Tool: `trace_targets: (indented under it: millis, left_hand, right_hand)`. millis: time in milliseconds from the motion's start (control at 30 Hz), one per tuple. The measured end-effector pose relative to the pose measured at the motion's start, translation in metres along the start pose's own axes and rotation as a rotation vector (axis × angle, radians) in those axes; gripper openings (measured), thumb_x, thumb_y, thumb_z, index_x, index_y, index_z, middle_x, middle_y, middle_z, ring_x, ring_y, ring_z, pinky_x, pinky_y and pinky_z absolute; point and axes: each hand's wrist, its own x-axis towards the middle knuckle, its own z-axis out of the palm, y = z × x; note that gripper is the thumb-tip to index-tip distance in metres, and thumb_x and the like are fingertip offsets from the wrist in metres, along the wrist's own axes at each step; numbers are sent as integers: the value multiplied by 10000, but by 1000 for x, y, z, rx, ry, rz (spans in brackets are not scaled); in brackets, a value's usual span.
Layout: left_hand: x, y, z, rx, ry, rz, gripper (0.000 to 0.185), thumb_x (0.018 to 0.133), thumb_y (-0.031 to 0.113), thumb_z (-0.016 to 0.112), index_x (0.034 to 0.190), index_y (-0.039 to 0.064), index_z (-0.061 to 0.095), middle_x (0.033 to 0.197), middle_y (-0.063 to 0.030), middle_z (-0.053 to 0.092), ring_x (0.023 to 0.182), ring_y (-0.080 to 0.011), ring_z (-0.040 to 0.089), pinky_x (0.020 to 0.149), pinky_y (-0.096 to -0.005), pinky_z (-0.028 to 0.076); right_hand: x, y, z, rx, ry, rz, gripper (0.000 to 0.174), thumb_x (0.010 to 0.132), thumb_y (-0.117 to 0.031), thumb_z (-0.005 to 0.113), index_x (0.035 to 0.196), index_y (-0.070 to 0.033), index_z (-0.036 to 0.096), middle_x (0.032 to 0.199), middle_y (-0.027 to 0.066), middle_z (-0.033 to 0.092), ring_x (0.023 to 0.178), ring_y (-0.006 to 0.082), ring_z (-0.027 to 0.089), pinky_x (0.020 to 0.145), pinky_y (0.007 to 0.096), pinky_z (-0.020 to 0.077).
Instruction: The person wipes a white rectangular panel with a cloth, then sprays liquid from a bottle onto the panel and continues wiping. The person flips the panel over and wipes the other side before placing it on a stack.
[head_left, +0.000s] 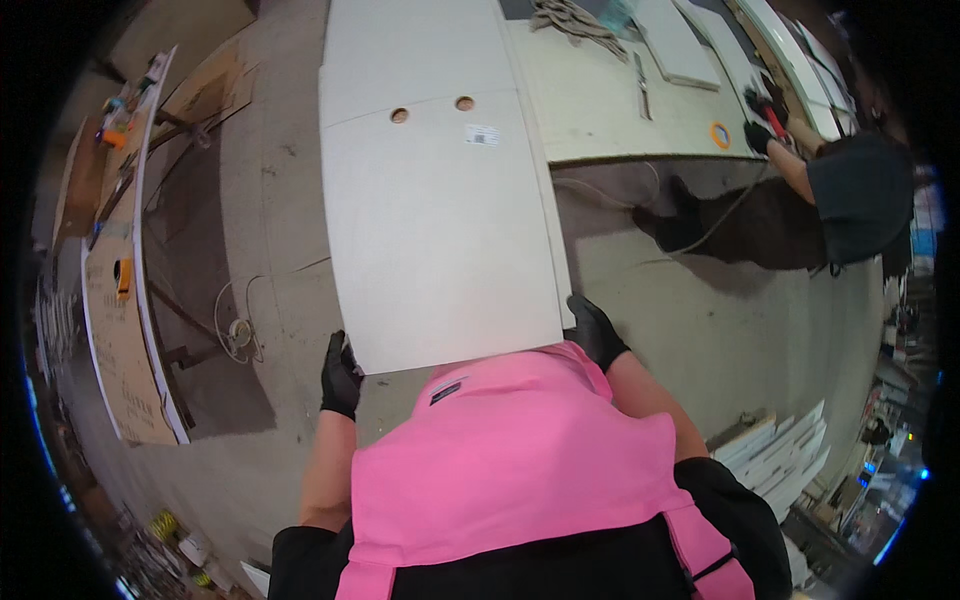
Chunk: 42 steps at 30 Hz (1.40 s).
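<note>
Before me lies a long white panel (442, 240) with two round holes and a printed label, its near edge close to my pink apron (510, 450). Another white board (553, 247) shows along its right side, beneath it. My left hand (343, 379), in a black glove, is at the near left corner with its fingers along the edge. At the near right corner, my gloved right hand (595, 330) has its fingers against the edge of the boards. Both hands seem to grip the boards; their fingertips are partly hidden.
A worktable (622, 127) at upper right bears boards, a cloth (577, 26) and an orange tape roll (720, 135). A co-worker (855, 195) stands beside it. Another table (127, 337) is at left. A cable (240, 330) lies on the floor; white boards (780, 457) are stacked lower right.
</note>
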Motion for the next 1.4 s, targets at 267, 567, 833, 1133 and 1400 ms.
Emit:
trace_targets:
  millis: [267,567,833,1133,1400]
  left_hand:
    - [32,-6,21,359,-98,309,499,993,285,476,1420,33,415,1378,-69,510,1268,-209,460,1078,-341,335]
    - [44,-37,21,335,11,367,486,984,220,517,1427,45,422,1342,-64,536,1205,-200,493,1036,-330,370]
    - [37,-33,31,362,-51,348,481,979,207,492,1431,62,414,1355,-47,527,1241,-191,467,1066,-344,342]
    - [32,-22,39,921,252,399,534,928,362,555,1325,9,509,1249,-201,593,1130,-329,570,986,-396,433]
    - [-60,-60,18,1391,460,635,612,864,388,632,1343,40,475,1252,-243,552,1192,-385,509,968,-472,435]
  right_hand:
    - [25,-2,1,-7,-24,64,768,785,-485,725,1412,-149,435,1285,54,524,1155,230,487,787,436,512]
    - [22,-24,-11,23,2,-160,522,892,-331,664,1302,-32,537,1090,54,648,984,193,598,882,338,487]
    - [34,-9,-17,-140,117,-74,627,875,-320,693,1387,-36,469,1246,107,612,1135,185,564,933,333,467]
    - [19,-5,-24,-275,136,-246,395,942,-308,591,1228,-36,587,1109,106,657,1013,199,603,890,337,473]
    - [-10,54,-104,-102,305,-58,272,939,-234,548,1142,-69,621,984,92,662,873,216,621,753,366,497]
